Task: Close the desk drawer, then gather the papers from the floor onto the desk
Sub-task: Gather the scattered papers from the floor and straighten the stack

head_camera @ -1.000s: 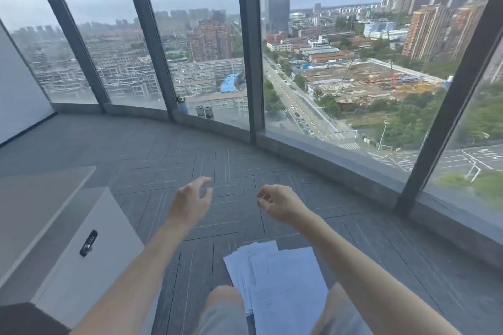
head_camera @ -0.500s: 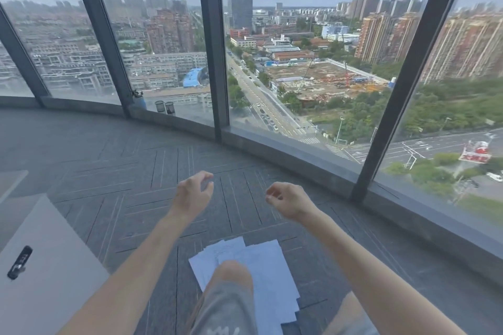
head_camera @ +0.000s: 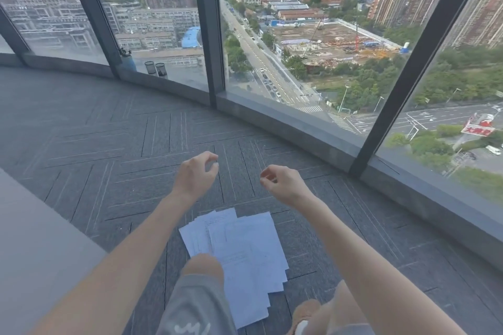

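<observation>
Nearest, a bent knee in grey shorts [head_camera: 196,304] overlaps the lower left corner of a fanned stack of white printed paper sheets [head_camera: 245,255] lying on the dark grey herringbone carpet floor [head_camera: 114,149]. At left, the flat pale grey desk surface [head_camera: 35,247] cuts across the corner; no drawer shows. Beyond the sheets, left hand [head_camera: 196,174] and right hand [head_camera: 283,182] hover apart, fingers loosely curled, both empty, neither touching paper. Farther off: two black mesh pen cups [head_camera: 155,68] on the sill, then tall window glass. Risks, as judged: the knee pinning or creasing the bottom sheets on lifting; loose overlapped pages sliding apart if gripped from one edge only; strays left behind under the leg.
</observation>
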`<state>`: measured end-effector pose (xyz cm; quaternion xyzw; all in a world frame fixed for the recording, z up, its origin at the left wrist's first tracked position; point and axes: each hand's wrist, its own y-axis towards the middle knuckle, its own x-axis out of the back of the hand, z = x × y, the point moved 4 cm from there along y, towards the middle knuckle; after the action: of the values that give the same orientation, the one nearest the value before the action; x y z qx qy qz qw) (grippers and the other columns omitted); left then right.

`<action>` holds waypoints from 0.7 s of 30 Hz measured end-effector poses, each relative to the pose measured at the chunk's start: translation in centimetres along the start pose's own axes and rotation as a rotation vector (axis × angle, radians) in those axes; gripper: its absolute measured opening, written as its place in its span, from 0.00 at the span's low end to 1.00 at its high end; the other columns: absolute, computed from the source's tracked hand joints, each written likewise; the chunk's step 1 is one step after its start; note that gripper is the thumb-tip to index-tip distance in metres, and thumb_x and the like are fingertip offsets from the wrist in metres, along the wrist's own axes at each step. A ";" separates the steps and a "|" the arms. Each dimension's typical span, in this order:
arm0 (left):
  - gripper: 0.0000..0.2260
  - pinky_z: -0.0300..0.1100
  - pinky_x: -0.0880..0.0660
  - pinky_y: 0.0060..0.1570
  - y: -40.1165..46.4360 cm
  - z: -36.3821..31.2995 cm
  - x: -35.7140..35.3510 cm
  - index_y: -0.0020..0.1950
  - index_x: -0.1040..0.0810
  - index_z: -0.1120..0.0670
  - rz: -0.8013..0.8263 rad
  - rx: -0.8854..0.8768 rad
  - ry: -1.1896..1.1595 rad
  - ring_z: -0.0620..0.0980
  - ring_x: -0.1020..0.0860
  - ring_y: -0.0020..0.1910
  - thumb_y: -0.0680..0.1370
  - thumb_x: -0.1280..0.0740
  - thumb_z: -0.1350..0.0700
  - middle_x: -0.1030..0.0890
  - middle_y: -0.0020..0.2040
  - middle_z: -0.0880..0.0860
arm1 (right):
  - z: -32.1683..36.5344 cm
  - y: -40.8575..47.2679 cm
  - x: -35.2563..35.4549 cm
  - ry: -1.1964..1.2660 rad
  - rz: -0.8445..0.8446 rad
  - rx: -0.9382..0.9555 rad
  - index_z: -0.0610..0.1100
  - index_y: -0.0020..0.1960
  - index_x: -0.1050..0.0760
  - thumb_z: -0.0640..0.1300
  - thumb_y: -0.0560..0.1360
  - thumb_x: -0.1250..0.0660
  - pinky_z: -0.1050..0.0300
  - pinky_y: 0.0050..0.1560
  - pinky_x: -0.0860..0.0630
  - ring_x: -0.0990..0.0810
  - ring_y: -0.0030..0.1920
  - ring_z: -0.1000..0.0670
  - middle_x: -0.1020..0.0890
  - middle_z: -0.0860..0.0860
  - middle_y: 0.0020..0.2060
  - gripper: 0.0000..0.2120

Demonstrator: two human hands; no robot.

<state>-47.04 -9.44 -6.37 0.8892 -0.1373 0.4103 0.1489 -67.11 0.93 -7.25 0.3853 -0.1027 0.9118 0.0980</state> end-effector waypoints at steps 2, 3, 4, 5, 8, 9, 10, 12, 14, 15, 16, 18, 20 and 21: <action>0.12 0.44 0.27 0.58 0.1 0.4 -0.9 0.61 0.20 0.55 0.008 0.027 0.015 0.54 0.20 0.60 0.79 0.36 0.56 0.17 0.60 0.54 | -0.8 0.8 -0.6 0.014 0.010 -0.015 0.43 0.61 0.20 0.47 0.80 0.35 0.54 0.55 0.24 0.19 0.57 0.47 0.16 0.47 0.56 0.12; 0.12 0.44 0.27 0.58 0.2 0.6 -1.3 0.61 0.20 0.56 0.009 0.041 0.023 0.54 0.20 0.60 0.79 0.36 0.56 0.17 0.60 0.54 | -1.1 1.0 -0.8 0.019 0.014 -0.020 0.43 0.60 0.20 0.47 0.80 0.35 0.55 0.52 0.25 0.20 0.56 0.48 0.16 0.47 0.55 0.12; 0.12 0.43 0.28 0.57 0.1 0.8 -1.6 0.61 0.20 0.56 0.010 0.058 0.029 0.54 0.20 0.60 0.79 0.36 0.56 0.17 0.60 0.54 | -1.5 1.3 -1.1 0.022 0.023 -0.027 0.43 0.60 0.20 0.46 0.80 0.35 0.57 0.50 0.26 0.20 0.55 0.48 0.16 0.47 0.55 0.12; 0.12 0.42 0.28 0.56 0.0 1.1 -1.9 0.60 0.20 0.56 0.014 0.076 0.031 0.54 0.20 0.60 0.79 0.36 0.56 0.17 0.60 0.54 | -1.8 1.5 -1.4 0.026 0.036 -0.032 0.43 0.60 0.20 0.46 0.80 0.35 0.59 0.48 0.28 0.21 0.53 0.49 0.16 0.48 0.55 0.11; 0.12 0.40 0.29 0.53 -0.5 1.9 -3.0 0.61 0.21 0.55 0.046 0.122 0.032 0.54 0.20 0.60 0.79 0.37 0.56 0.17 0.61 0.53 | -2.9 2.1 -2.2 0.023 0.073 -0.043 0.44 0.58 0.18 0.46 0.80 0.34 0.60 0.50 0.29 0.20 0.55 0.49 0.15 0.47 0.54 0.11; 0.12 0.40 0.29 0.53 -0.7 2.2 -3.4 0.61 0.21 0.55 0.056 0.132 0.027 0.54 0.21 0.60 0.79 0.37 0.56 0.17 0.61 0.53 | -3.2 2.2 -2.3 0.019 0.078 -0.047 0.44 0.57 0.17 0.47 0.80 0.34 0.60 0.50 0.30 0.19 0.55 0.49 0.15 0.47 0.54 0.11; 0.12 0.41 0.29 0.55 -0.9 2.4 -3.7 0.61 0.21 0.56 0.060 0.138 0.018 0.54 0.21 0.61 0.79 0.37 0.56 0.18 0.61 0.54 | -3.5 2.4 -2.4 0.016 0.083 -0.052 0.44 0.56 0.17 0.47 0.80 0.34 0.61 0.51 0.31 0.20 0.55 0.49 0.15 0.47 0.54 0.11; 0.12 0.42 0.28 0.56 -1.3 2.8 -4.3 0.61 0.21 0.56 0.062 0.148 0.004 0.54 0.21 0.61 0.79 0.37 0.56 0.18 0.61 0.54 | -4.1 2.6 -2.5 0.010 0.088 -0.057 0.43 0.55 0.16 0.47 0.80 0.34 0.62 0.50 0.32 0.20 0.53 0.51 0.14 0.48 0.54 0.11; 0.12 0.42 0.28 0.57 -1.7 3.3 -4.7 0.62 0.22 0.56 0.055 0.167 -0.003 0.54 0.21 0.62 0.79 0.37 0.56 0.18 0.62 0.55 | -4.5 2.8 -2.8 0.003 0.094 -0.051 0.43 0.56 0.16 0.47 0.80 0.34 0.62 0.51 0.33 0.21 0.53 0.51 0.14 0.48 0.54 0.11; 0.12 0.42 0.29 0.57 -1.9 3.5 -4.9 0.62 0.22 0.56 0.047 0.180 -0.006 0.54 0.22 0.62 0.79 0.37 0.56 0.18 0.62 0.55 | -4.7 2.9 -3.1 0.002 0.098 -0.047 0.43 0.56 0.16 0.47 0.80 0.34 0.62 0.51 0.33 0.22 0.52 0.52 0.14 0.48 0.54 0.11; 0.12 0.42 0.29 0.57 -2.2 3.8 -5.1 0.62 0.22 0.56 0.035 0.194 -0.012 0.54 0.22 0.62 0.79 0.37 0.56 0.18 0.62 0.55 | -4.9 3.0 -3.3 0.003 0.103 -0.044 0.43 0.56 0.17 0.47 0.80 0.34 0.63 0.51 0.34 0.23 0.51 0.53 0.15 0.48 0.54 0.11; 0.12 0.42 0.28 0.57 -2.8 4.4 -5.6 0.62 0.22 0.56 0.010 0.221 -0.029 0.54 0.22 0.62 0.79 0.37 0.56 0.18 0.62 0.54 | -5.5 3.4 -3.8 0.012 0.114 -0.036 0.44 0.57 0.17 0.46 0.80 0.34 0.63 0.52 0.33 0.24 0.50 0.54 0.15 0.49 0.54 0.11; 0.12 0.42 0.28 0.56 -3.3 5.1 -6.4 0.61 0.22 0.55 -0.009 0.242 -0.040 0.54 0.22 0.62 0.79 0.37 0.56 0.18 0.62 0.54 | -6.2 3.8 -4.5 0.021 0.127 -0.029 0.44 0.57 0.17 0.46 0.80 0.34 0.63 0.51 0.33 0.24 0.50 0.54 0.16 0.49 0.52 0.11; 0.12 0.41 0.29 0.56 -3.6 5.4 -6.8 0.61 0.22 0.55 -0.017 0.255 -0.046 0.53 0.22 0.62 0.79 0.37 0.56 0.19 0.62 0.53 | -6.7 4.1 -4.8 0.023 0.131 -0.031 0.44 0.57 0.17 0.46 0.80 0.34 0.62 0.50 0.32 0.23 0.50 0.53 0.16 0.49 0.51 0.11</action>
<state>-46.25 -7.37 -15.54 0.9111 -0.0798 0.4028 0.0347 -69.42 -1.70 -15.73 0.3655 -0.1405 0.9190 0.0452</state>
